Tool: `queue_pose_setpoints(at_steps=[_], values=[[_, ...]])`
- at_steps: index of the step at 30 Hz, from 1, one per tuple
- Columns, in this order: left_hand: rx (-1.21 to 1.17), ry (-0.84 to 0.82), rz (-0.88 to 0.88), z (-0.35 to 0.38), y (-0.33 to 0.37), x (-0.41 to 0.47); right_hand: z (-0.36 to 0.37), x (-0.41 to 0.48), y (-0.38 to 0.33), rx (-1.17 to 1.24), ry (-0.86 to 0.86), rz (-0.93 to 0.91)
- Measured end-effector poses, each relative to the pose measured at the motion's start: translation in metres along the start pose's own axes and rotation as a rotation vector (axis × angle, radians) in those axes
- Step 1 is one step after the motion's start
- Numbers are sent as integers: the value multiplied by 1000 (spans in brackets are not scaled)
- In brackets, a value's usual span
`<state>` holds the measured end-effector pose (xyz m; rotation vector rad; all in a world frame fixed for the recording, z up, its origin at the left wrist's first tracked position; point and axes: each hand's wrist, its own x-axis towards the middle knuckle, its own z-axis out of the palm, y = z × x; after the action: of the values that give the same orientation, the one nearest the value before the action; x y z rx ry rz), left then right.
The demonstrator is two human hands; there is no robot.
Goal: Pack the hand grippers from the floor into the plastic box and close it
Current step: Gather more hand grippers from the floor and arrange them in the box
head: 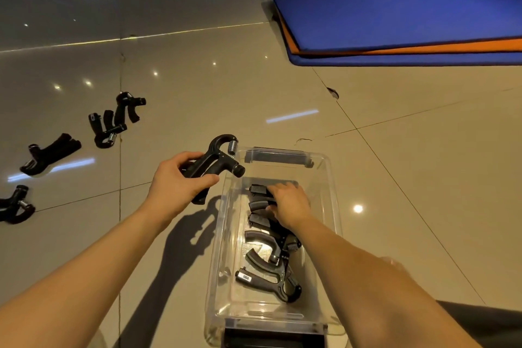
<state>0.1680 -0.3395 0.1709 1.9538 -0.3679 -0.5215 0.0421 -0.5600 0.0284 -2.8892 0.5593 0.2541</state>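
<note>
A glossy beige tiled floor [395, 178] fills the view from a head-worn camera looking down at two bare forearms. At the upper right lies a stack of flat exercise mats [395, 17], blue over orange over blue, well apart from the work.

In the lower centre stands a clear plastic box [334, 206], long and narrow, open at the top, with dark latch pieces at its near and far ends. No lid can be made out. Inside it lies a row of black hand grippers [268, 260], overlapping one another along the box's length, seemingly nested so that more will fit.

The right hand [291, 205] reaches down into the far half of the box, its fingers curled over the handles of the packed grippers there. It appears to be pressing or shifting them to make room; whether it is actually clasping one cannot be told.

The left hand [176, 182] hovers just beside the box's far left corner, closed firmly around the handles of one black hand gripper [217, 162], whose metal spring and adjusting knob point toward the box. It looks ready to go in next.

To the left, still on the floor and well apart from the box, lie more grippers: a tangled pair [115, 118], one alone [49, 154], and one at the frame's edge [15, 205]. Packing is roughly half done.
</note>
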Motion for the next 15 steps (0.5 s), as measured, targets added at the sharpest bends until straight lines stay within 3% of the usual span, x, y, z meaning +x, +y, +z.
queue_pose_setpoints(at_steps=[7,15], values=[[-7,-5,21,3,4,1,12,-1,-2,-100,-11,6],[-22,-2,8,-3,-3,-5,11,-3,-1,44,-15,67]])
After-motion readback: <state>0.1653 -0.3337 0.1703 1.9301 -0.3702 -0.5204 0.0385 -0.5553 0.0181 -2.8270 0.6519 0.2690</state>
